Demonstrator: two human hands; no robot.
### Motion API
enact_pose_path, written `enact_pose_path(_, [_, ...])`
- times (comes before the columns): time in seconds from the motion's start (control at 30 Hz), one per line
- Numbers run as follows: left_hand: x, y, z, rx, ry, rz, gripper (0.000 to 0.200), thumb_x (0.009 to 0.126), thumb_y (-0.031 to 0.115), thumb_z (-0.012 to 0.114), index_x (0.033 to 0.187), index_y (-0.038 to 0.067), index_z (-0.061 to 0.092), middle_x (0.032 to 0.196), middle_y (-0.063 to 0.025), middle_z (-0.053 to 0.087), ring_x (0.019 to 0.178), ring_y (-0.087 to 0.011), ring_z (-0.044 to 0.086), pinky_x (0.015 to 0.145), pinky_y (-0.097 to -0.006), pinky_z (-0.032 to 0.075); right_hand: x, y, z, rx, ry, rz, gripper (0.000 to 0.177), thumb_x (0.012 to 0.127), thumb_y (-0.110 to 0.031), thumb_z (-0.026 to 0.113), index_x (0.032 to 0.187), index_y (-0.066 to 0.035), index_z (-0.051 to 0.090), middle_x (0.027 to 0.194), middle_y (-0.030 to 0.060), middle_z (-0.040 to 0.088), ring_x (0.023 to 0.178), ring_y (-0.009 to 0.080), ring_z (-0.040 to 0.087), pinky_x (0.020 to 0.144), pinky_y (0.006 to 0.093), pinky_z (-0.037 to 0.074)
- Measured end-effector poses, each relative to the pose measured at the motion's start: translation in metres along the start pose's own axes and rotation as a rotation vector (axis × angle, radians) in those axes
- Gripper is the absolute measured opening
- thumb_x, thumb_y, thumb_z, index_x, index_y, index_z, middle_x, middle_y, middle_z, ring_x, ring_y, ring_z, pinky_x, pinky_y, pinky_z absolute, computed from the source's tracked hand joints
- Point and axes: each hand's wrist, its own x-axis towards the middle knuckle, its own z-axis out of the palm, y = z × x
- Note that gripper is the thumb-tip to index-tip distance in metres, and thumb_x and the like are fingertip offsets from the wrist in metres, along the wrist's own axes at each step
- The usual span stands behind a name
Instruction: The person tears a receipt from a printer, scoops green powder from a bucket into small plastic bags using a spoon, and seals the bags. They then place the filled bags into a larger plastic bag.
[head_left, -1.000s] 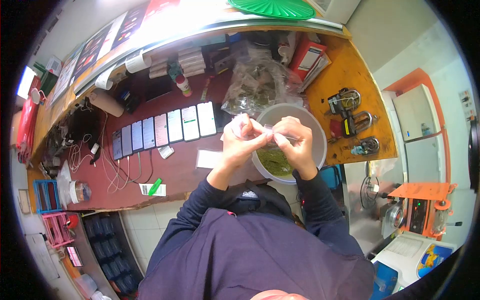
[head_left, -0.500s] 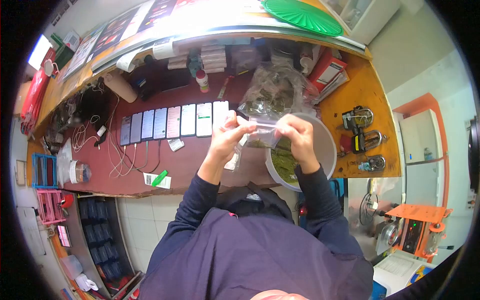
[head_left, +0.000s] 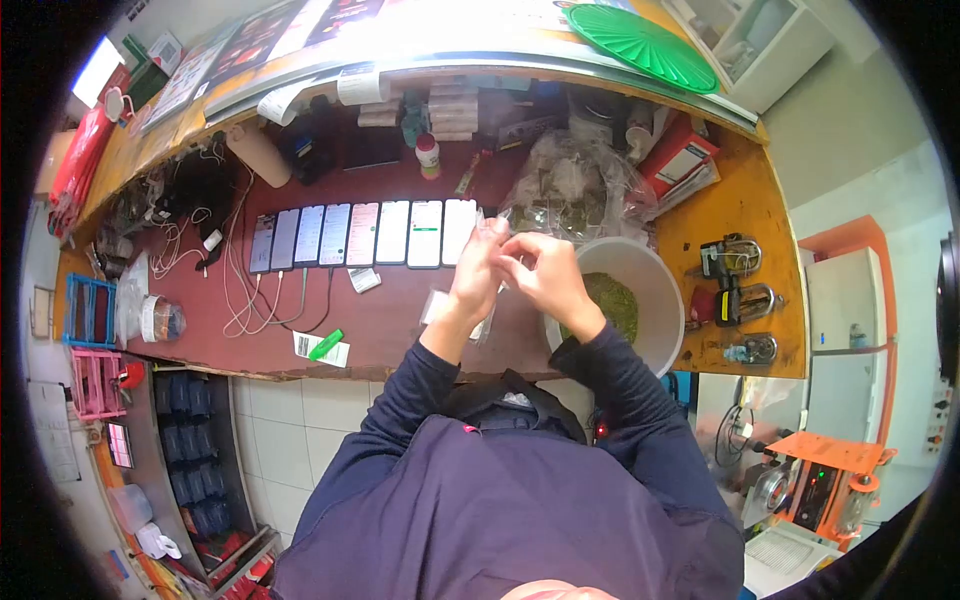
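My left hand is closed above the table beside the last phone, with a bit of clear plastic bag showing at its fingertips. Most of that small bag is hidden by my fingers. Close against it, my right hand has its thumb and fingers pinched together; what lies between them is hidden. Below my right wrist stands a whitish plastic tub holding chopped green herb. A large clear bag with more green stuff inside lies behind the tub. Small clear packets rest near my left wrist.
Several phones lie in a row, some with charging cables. A green marker lies on a white card. A red-capped bottle stands behind. Padlock-like metal objects are on the right ledge, and a counter overhangs the back.
The small zip bag was stretched between my hands in front of the tub. My hands have since come together, the right moving left, and the bag is mostly hidden. The view has shifted slightly.
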Motion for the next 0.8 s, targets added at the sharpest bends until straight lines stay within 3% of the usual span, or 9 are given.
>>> enact_pose_path(0.03, [0.002, 0.002, -0.008, 0.028, -0.103, 0.019, 0.017, 0.094, 0.023, 0.062, 0.103, 0.011, 0.054, 0.090, 0.0035, 0.053, 0.083, -0.0069, 0.052, 0.070, -0.0262, 0.044, -0.001, 0.004, 0.001, 0.000, 0.003, -0.003, 0.022, 0.080, -0.024, 0.073, 0.085, -0.003, 0.071, 0.078, 0.0123, 0.068, 0.068, 0.0179, 0.064, 0.064, 0.0313, 0.050])
enact_pose_path(0.3, [-0.003, 0.004, -0.002, -0.069, 0.109, 0.003, 0.019, 0.095, 0.019, 0.061, 0.108, 0.006, 0.057, 0.095, -0.0021, 0.063, 0.089, -0.0125, 0.062, 0.077, -0.0310, 0.052, -0.010, 0.014, -0.010, 0.461, 0.120, 0.160, 0.018, 0.089, -0.012, 0.064, 0.094, 0.005, 0.070, 0.082, 0.0046, 0.070, 0.073, 0.0091, 0.063, 0.067, 0.0246, 0.049])
enact_pose_path(0.4, [0.000, 0.000, -0.009, -0.184, 0.316, -0.014, 0.020, 0.099, 0.022, 0.053, 0.109, 0.006, 0.057, 0.085, -0.0003, 0.060, 0.073, -0.0095, 0.060, 0.063, -0.0257, 0.050, -0.013, 0.018, -0.005, 0.626, 0.230, 0.164, 0.018, 0.091, -0.013, 0.062, 0.094, 0.003, 0.070, 0.082, 0.0043, 0.070, 0.070, 0.0089, 0.062, 0.066, 0.0239, 0.048])
enact_pose_path(0.47, [0.008, -0.018, -0.058, -0.541, -0.016, -0.016, 0.025, 0.100, 0.024, 0.045, 0.112, 0.005, 0.058, 0.073, 0.0030, 0.051, 0.053, -0.0057, 0.046, 0.045, -0.0212, 0.038, -0.014, 0.019, -0.005, 0.759, 0.286, 0.182, 0.017, 0.092, -0.013, 0.061, 0.095, 0.002, 0.070, 0.082, 0.0040, 0.069, 0.069, 0.0090, 0.061, 0.065, 0.0236, 0.048])
enact_pose_path(0.5, [0.004, -0.010, -0.054, -0.556, -0.026, -0.055, 0.030, 0.099, 0.027, 0.043, 0.117, 0.006, 0.056, 0.064, 0.0051, 0.039, 0.045, -0.0037, 0.031, 0.039, -0.0204, 0.025, -0.015, 0.019, -0.007, 0.875, 0.287, 0.243, 0.017, 0.093, -0.014, 0.061, 0.097, 0.000, 0.070, 0.082, 0.0037, 0.069, 0.068, 0.0089, 0.061, 0.064, 0.0231, 0.047])
enact_pose_path(0.53, [-0.001, -0.003, -0.046, -0.556, -0.027, -0.057, 0.030, 0.099, 0.027, 0.043, 0.117, 0.006, 0.056, 0.064, 0.0051, 0.039, 0.045, -0.0037, 0.031, 0.039, -0.0204, 0.025, -0.016, 0.018, -0.008, 0.992, 0.287, 0.303, 0.017, 0.093, -0.015, 0.060, 0.098, -0.001, 0.069, 0.083, 0.0034, 0.069, 0.067, 0.0088, 0.061, 0.063, 0.0226, 0.046])
enact_pose_path(0.6, [-0.013, 0.010, -0.026, -0.175, -0.089, -0.161, 0.028, 0.098, 0.027, 0.051, 0.114, 0.006, 0.060, 0.064, 0.0072, 0.043, 0.043, -0.0028, 0.029, 0.038, -0.0208, 0.023, -0.017, 0.016, -0.007, 0.977, 0.294, 0.304, 0.016, 0.094, -0.015, 0.060, 0.098, -0.003, 0.069, 0.081, 0.0017, 0.068, 0.065, 0.0082, 0.061, 0.061, 0.0223, 0.046])
enact_pose_path(0.63, [-0.021, 0.017, -0.002, 0.127, 0.025, -0.059, 0.022, 0.091, 0.023, 0.064, 0.103, 0.005, 0.068, 0.066, 0.0078, 0.051, 0.045, -0.0005, 0.032, 0.041, -0.0192, 0.023, -0.018, 0.014, -0.006, 0.969, 0.289, 0.310, 0.016, 0.094, -0.014, 0.060, 0.098, -0.002, 0.069, 0.080, 0.0019, 0.068, 0.066, 0.0084, 0.061, 0.062, 0.0225, 0.046])
enact_pose_path(0.8, [-0.020, 0.016, 0.009, 0.332, 0.058, -0.001, 0.009, 0.079, 0.009, 0.078, 0.085, 0.005, 0.073, 0.070, 0.0026, 0.065, 0.053, -0.0003, 0.046, 0.045, -0.0175, 0.031, -0.019, 0.020, -0.001, 0.926, 0.378, 0.271, 0.018, 0.089, -0.017, 0.066, 0.098, -0.001, 0.068, 0.091, 0.0058, 0.066, 0.079, 0.0126, 0.060, 0.071, 0.0259, 0.046])
